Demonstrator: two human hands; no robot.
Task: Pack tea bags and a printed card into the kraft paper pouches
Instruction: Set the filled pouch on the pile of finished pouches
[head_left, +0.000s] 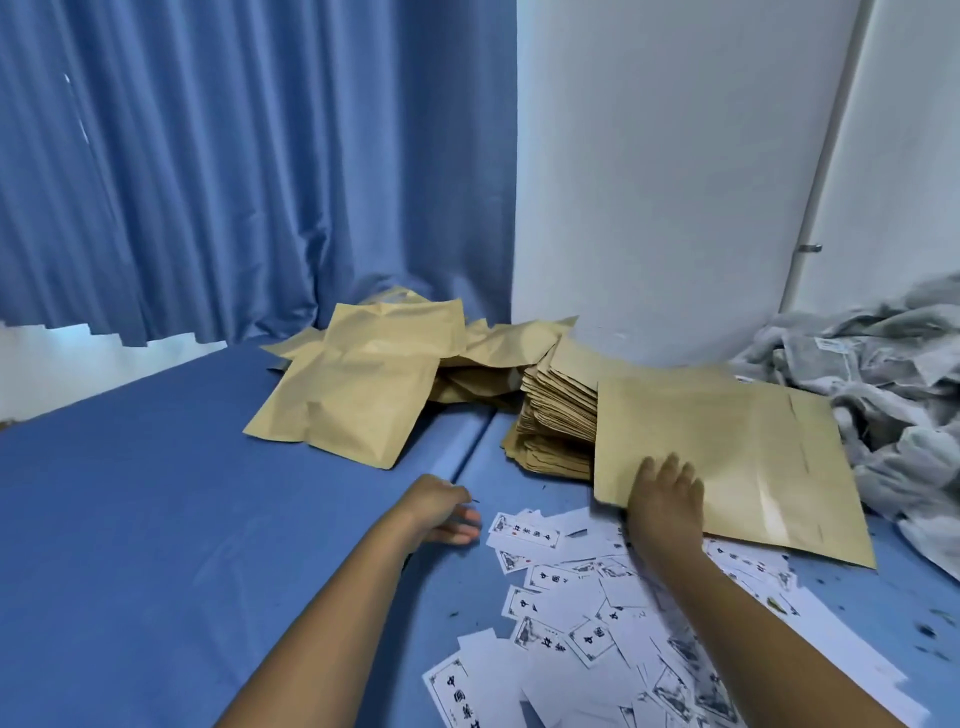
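Tan kraft pouches (358, 384), blue sheet (156, 493), black-printed white cards (571, 623).

Two hands (447, 512), one stack of kraft pouches (558, 410), one scatter of printed cards (597, 613), uncountable.

printed cards (540, 577) reading 中國茶叶

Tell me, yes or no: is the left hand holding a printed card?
No: the left hand rests on the blue sheet beside the cards, holding none.
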